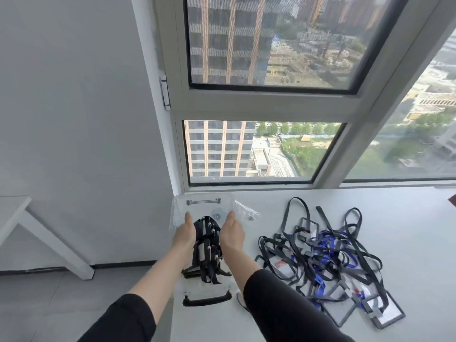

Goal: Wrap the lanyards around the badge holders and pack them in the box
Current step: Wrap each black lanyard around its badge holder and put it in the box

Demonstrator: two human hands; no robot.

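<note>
Together, left hand (183,234) and right hand (232,234) flank wrapped badge holders (206,243) in box (176,211).

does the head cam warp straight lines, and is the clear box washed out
Head view: yes, wide-angle warp, the window frame leans and bows toward the edges; daylight is soft, no hard shadows on the table; the clear box nearly blends into the pale surface, only its black handle stands out.

Two hands (184,233) (232,234), one box (209,206), one bag (246,212)
</note>
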